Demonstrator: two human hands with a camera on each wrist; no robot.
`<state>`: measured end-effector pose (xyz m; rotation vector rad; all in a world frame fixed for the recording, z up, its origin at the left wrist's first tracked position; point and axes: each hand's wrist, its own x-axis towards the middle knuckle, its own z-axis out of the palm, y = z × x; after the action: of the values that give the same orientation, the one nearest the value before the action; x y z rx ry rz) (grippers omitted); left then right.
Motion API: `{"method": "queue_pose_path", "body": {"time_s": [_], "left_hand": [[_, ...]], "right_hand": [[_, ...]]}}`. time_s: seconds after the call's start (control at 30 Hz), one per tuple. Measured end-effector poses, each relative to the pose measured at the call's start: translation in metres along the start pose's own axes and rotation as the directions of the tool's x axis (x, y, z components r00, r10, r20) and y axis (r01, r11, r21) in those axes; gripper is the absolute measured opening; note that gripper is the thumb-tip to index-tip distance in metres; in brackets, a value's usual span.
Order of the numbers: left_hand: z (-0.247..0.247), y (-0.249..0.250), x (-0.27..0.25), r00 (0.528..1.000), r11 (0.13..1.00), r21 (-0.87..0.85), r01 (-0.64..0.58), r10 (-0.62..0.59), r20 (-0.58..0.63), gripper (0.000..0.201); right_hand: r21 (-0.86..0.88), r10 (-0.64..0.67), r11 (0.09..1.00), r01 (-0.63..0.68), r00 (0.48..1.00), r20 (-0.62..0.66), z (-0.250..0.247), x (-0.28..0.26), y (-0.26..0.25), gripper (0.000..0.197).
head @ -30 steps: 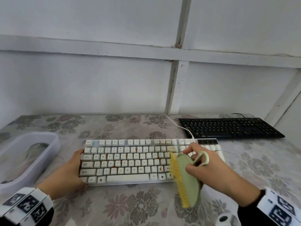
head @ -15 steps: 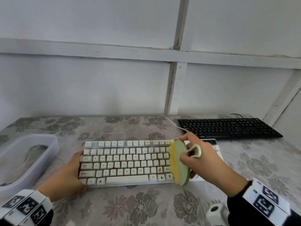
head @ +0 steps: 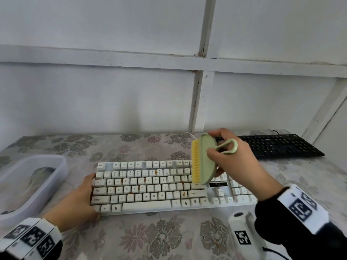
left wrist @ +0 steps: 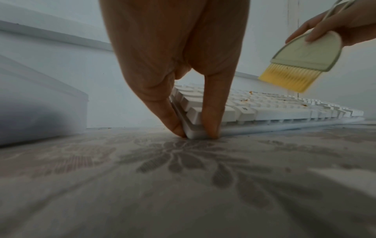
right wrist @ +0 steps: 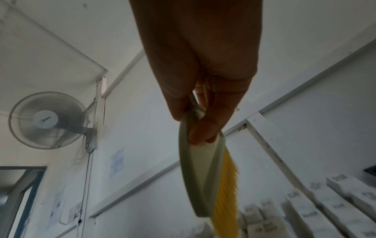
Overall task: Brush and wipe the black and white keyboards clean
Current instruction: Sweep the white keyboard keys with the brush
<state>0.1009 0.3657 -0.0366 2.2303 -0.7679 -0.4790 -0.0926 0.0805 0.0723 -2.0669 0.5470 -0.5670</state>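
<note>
The white keyboard (head: 150, 186) lies across the middle of the table, its keys spotted with orange-brown crumbs. My left hand (head: 78, 199) grips its near left corner, finger and thumb pinching the edge of the keyboard (left wrist: 264, 111). My right hand (head: 231, 158) holds a pale green brush (head: 205, 158) with yellow bristles, lifted above the keyboard's right half, bristles facing left. The brush (left wrist: 301, 59) hangs clear of the keys, and in the right wrist view the brush (right wrist: 201, 177) sits between thumb and fingers. The black keyboard (head: 277, 146) lies at the back right.
A translucent plastic tub (head: 28, 184) stands at the left edge of the flowered tablecloth (head: 159, 237). A white device with a black marker (head: 244, 235) is near the front right. White panelled walls close in behind and to the right.
My right hand has raised the brush from the keyboard's front edge, up and back, to above its top right part. The left hand has kept its hold on the corner.
</note>
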Motion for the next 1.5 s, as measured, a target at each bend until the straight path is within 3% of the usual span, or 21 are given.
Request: {"method": "queue_pose_path", "body": {"time_s": [0.17,0.33,0.47,0.57,0.7,0.9,1.13,1.37,1.5], "left_hand": [[0.002,-0.002,0.001,1.000,1.000,0.017,0.016,-0.015,-0.020,0.112],[0.001,-0.002,0.001,1.000,0.999,0.020,0.026,-0.026,-0.005,0.130],[0.000,-0.003,0.001,1.000,1.000,0.012,0.014,-0.014,-0.003,0.122],[0.001,-0.010,0.003,1.000,1.000,0.028,0.010,-0.010,-0.002,0.111],[0.001,-0.008,0.003,1.000,0.999,0.036,0.007,-0.007,-0.004,0.108],[0.001,-0.009,0.004,1.000,0.999,0.043,-0.001,0.001,0.002,0.101],[0.001,-0.011,0.005,1.000,1.000,0.027,-0.005,0.005,-0.002,0.111],[0.001,-0.014,0.004,0.999,0.999,0.018,0.045,-0.045,0.003,0.109],[0.001,-0.009,0.003,1.000,0.999,0.032,0.025,-0.025,0.003,0.113]], "right_hand": [[-0.087,0.062,0.995,-0.054,0.994,0.093,0.018,-0.002,0.013,0.032],[-0.107,0.079,0.992,-0.060,0.980,0.184,0.021,-0.029,0.025,0.029],[-0.084,0.127,0.990,-0.109,0.956,0.263,0.014,-0.037,0.018,0.027],[-0.049,0.125,0.992,-0.118,0.975,0.184,0.006,-0.022,0.006,0.028],[-0.046,0.037,0.998,-0.035,0.999,0.032,0.009,0.000,-0.001,0.032],[-0.082,0.066,0.995,-0.054,0.987,0.149,0.026,-0.020,0.019,0.029],[-0.108,0.137,0.988,-0.109,0.945,0.297,0.019,-0.043,0.020,0.028],[-0.065,0.019,0.998,-0.011,0.993,0.116,0.005,-0.008,-0.004,0.033],[-0.089,-0.024,0.995,0.037,0.990,0.137,0.022,0.000,-0.002,0.031]]}}
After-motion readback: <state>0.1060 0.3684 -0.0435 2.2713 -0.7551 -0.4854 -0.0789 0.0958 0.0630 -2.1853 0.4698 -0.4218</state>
